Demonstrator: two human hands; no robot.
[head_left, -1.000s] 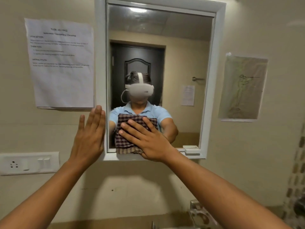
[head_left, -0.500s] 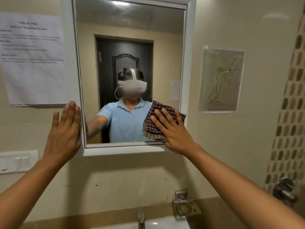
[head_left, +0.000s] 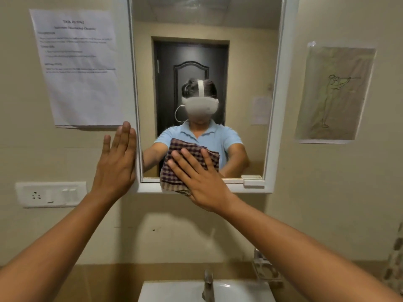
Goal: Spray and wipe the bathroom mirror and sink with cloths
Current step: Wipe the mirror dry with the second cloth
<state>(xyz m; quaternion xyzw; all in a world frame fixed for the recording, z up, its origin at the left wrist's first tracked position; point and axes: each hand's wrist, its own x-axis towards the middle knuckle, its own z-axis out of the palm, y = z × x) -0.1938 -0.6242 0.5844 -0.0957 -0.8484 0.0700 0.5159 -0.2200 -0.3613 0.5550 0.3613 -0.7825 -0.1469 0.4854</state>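
Note:
The white-framed mirror (head_left: 281, 83) hangs on the wall straight ahead. My right hand (head_left: 200, 182) lies flat, fingers spread, pressing a folded brown checked cloth (head_left: 174, 166) against the lower middle of the glass, the cloth hanging over the bottom frame. My left hand (head_left: 115, 162) rests flat and empty against the mirror's left frame, fingers together and pointing up. The white sink (head_left: 174, 290) with a metal tap (head_left: 208, 284) shows at the bottom edge.
A printed sheet (head_left: 76, 68) is taped left of the mirror and a drawing (head_left: 335, 94) right of it. A white switch and socket plate (head_left: 50, 194) sits low left. A metal soap holder (head_left: 265, 269) is fixed right of the tap. Mosaic tiles (head_left: 394, 264) edge the far right.
My right hand slid the cloth from the mirror's lower right corner back left to the lower middle. The view shifted left and down. My left hand stayed on the left frame.

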